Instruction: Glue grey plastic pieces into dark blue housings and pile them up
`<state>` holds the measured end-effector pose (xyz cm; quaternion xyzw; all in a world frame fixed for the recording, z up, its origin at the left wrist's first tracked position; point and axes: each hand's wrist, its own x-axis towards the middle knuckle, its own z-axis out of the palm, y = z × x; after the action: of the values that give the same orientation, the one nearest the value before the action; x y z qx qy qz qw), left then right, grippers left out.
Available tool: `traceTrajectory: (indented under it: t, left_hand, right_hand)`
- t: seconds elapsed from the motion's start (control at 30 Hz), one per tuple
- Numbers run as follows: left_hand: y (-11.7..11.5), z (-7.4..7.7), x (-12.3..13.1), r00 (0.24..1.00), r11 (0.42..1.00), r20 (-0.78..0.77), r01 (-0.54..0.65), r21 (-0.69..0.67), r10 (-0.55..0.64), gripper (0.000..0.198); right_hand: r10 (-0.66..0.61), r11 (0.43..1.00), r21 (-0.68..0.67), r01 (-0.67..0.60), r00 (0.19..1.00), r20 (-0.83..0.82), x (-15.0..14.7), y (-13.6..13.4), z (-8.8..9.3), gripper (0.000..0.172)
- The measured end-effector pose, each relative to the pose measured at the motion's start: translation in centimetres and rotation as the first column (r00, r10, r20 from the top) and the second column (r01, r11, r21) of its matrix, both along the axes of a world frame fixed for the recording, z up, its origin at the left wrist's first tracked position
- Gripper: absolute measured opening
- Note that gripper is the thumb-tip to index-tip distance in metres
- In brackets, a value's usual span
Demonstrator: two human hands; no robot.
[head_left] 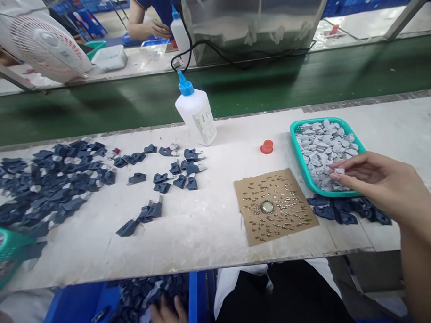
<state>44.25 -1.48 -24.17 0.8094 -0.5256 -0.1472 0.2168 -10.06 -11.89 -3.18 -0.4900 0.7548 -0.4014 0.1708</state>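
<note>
The right hand (371,177) pinches a small white piece (339,171) between thumb and fingers, over the near right part of a green basket (298,161) heaped with similar grey-white pieces (319,146); the fingers cover much of it, but its visible part lies lengthwise roughly left to right, and which end leads cannot be told. The left hand (167,317) reaches, fingers pointing away from the body, into a blue bin (194,299) of dark pieces (132,303) below the tabletop (210,227); whether it grips one cannot be told. Just beyond the basket's near edge, more dark parts (348,212) lie mostly slanting down to the right. Left of them, a brown card (251,231) carries glossy drops, and a white bottle (199,115) stands farther back, its blue nozzle (184,85) pointing up and slightly left
</note>
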Motion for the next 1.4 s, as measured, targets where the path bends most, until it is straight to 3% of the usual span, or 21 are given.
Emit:
traceTrajectory:
  t: [0.07, 0.13, 0.2, 0.3, 0.4, 0.5, 0.6, 0.7, 0.77, 0.83, 0.9, 0.97, 1.03, 1.1, 1.17, 1.23, 1.3, 1.4]
  left_hand:
    - [1.0, -1.7, 0.1, 0.999, 0.996, -0.036, 0.038, 0.083, -0.035, 0.028]
    - [1.3, -2.0, 0.2, 0.996, 0.986, -0.067, 0.07, 0.153, -0.061, 0.032]
    - [1.4, -1.5, 0.4, 0.992, 0.974, -0.102, 0.091, 0.209, -0.071, 0.037]
    - [1.7, -0.1, 0.4, 0.982, 0.956, -0.176, 0.117, 0.268, -0.071, 0.04]
    - [1.9, 1.3, 0.1, 0.965, 0.951, -0.255, 0.125, 0.282, -0.051, 0.034]
    - [1.4, 2.2, -0.3, 0.955, 0.963, -0.292, 0.024, 0.269, 0.058, 0.036]
    - [0.3, 3.3, -0.8, 0.919, 0.959, -0.31, -0.182, 0.218, 0.245, 0.049]
    - [-1.0, 6.2, -2.3, 0.859, 0.941, -0.385, -0.297, 0.16, 0.337, 0.053]
    - [-2.0, 9.2, -4.2, 0.763, 0.954, -0.578, -0.28, 0.109, 0.29, 0.055]
    - [-3.2, 12.5, -6.9, 0.568, 0.976, -0.811, -0.219, 0.015, 0.14, 0.051]
    - [-4.4, 15.3, -10.1, 0.353, 0.99, -0.935, -0.114, -0.079, -0.034, 0.035]
    - [-5.8, 17.1, -13.4, 0.093, 0.996, -0.991, 0.014, -0.092, -0.093, 0.028]
    - [-7.1, 17.8, -16.4, -0.168, 0.989, -0.984, 0.125, -0.073, -0.051, 0.024]
    - [-8.2, 17.8, -18.6, -0.348, 0.976, -0.937, 0.203, -0.075, 0.0, 0.022]
    - [-8.9, 17.5, -20.2, -0.404, 0.967, -0.915, 0.24, -0.089, 0.016, 0.024]
    - [-9.2, 17.2, -21.0, -0.403, 0.965, -0.915, 0.24, -0.108, -0.002, 0.026]
    - [-9.2, 17.0, -21.3, -0.414, 0.96, -0.91, 0.25, -0.127, -0.012, 0.019]
    - [-9.0, 16.7, -21.3, -0.422, 0.956, -0.906, 0.262, -0.135, -0.013, 0.012]
  right_hand:
    - [0.038, 0.998, -0.046, -0.032, 0.99, 0.136, 1.4, 0.6, 0.4, 0.037]
    - [0.063, 0.996, -0.08, -0.047, 0.974, 0.215, 2.7, 1.1, 0.8, 0.035]
    - [0.084, 0.994, -0.097, -0.054, 0.938, 0.337, 3.7, 1.4, 1.1, 0.034]
    - [0.117, 0.991, -0.122, -0.054, 0.789, 0.604, 4.9, 1.6, 1.3, 0.035]
    - [0.122, 0.992, -0.111, -0.06, 0.681, 0.722, 5.8, 1.7, 1.2, 0.023]
    - [0.104, 0.994, -0.068, -0.081, 0.626, 0.773, 6.4, 1.7, 1.3, 0.022]
    - [0.1, 0.994, -0.054, -0.096, 0.571, 0.815, 6.8, 1.6, 1.5, 0.022]
    - [0.091, 0.995, -0.044, -0.095, 0.569, 0.817, 7.2, 1.5, 1.5, 0.024]
    - [0.082, 0.994, -0.027, -0.102, 0.579, 0.811, 7.6, 1.5, 1.4, 0.03]
    - [0.084, 0.993, -0.018, -0.117, 0.597, 0.798, 8.3, 1.6, 1.3, 0.029]
    - [0.1, 0.994, -0.048, -0.096, 0.675, 0.731, 9.1, 1.9, 1.0, 0.022]
    - [0.084, 0.994, -0.109, -0.032, 0.85, 0.52, 10.0, 2.1, 0.7, 0.019]
    - [0.074, 0.987, -0.153, -0.049, 0.984, 0.162, 10.5, 2.1, 0.2, 0.017]
    - [0.159, 0.975, -0.129, -0.182, 0.973, -0.169, 10.6, 1.9, -0.3, 0.013]
    - [0.301, 0.928, -0.107, -0.357, 0.887, -0.349, 10.4, 1.3, -0.8, 0.016]
    - [0.384, 0.864, -0.139, -0.484, 0.812, -0.44, 10.1, 0.7, -1.4, 0.025]
    - [0.431, 0.815, -0.145, -0.562, 0.753, -0.496, 9.9, 0.1, -1.8, 0.031]
    - [0.464, 0.8, -0.092, -0.593, 0.709, -0.532, 9.9, -0.4, -2.1, 0.03]
